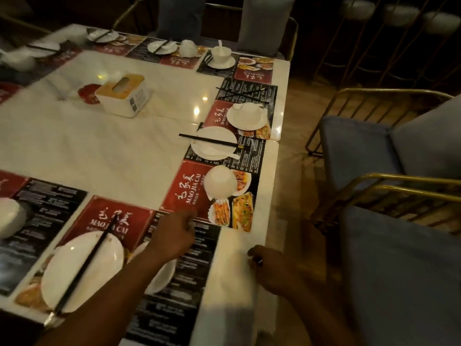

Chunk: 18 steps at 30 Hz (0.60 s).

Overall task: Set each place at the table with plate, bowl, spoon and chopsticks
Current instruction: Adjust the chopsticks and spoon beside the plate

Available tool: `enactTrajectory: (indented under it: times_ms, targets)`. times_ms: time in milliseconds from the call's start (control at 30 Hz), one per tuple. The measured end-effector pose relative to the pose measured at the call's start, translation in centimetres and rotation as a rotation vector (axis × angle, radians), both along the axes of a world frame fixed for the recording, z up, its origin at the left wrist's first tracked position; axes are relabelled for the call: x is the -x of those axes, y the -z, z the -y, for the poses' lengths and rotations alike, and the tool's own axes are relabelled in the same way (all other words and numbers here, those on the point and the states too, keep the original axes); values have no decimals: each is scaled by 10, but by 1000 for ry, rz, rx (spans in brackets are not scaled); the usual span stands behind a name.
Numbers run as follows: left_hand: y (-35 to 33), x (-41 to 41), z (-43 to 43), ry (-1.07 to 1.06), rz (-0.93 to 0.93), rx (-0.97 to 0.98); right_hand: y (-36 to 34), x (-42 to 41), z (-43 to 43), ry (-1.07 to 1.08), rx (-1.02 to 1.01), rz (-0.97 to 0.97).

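Left hand (174, 236) reaches out over the dark menu placemat (174, 308), way too blurry to say if it's pinching anything. Right hand (272, 268) sits at the table edge (232, 283) with fingers curled, can't tell if it holds something either. Near plate (74, 270) has black chopsticks (87, 263) lying across it. Further along, an upside-down white bowl (220, 182) sits on a red placemat (184, 186), then a far plate (217, 133) carries a second chopstick pair (212, 140) and a white spoon (217, 152).

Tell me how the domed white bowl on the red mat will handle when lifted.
The glossy white ceramic bowl looks smooth, so probably slippery. It seems to sit mouth down, so a grip from above may slide off its dome. Close to the edge of the pale marble table, it would likely chip if dropped.
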<state>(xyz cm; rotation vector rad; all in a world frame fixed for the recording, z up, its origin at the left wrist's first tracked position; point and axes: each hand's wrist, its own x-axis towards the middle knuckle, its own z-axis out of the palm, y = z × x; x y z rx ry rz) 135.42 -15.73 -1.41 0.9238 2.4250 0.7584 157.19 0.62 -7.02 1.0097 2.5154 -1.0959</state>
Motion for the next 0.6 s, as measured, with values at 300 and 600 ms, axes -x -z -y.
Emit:
enactTrajectory:
  times_ms: [300,600]
  targets:
    - [-15,-94,-31,-255,122,16,-7,-57,-84,-262,-99,-71]
    - [0,-87,-38,-383,80,7,-56,33,-120,-460,-170,-29]
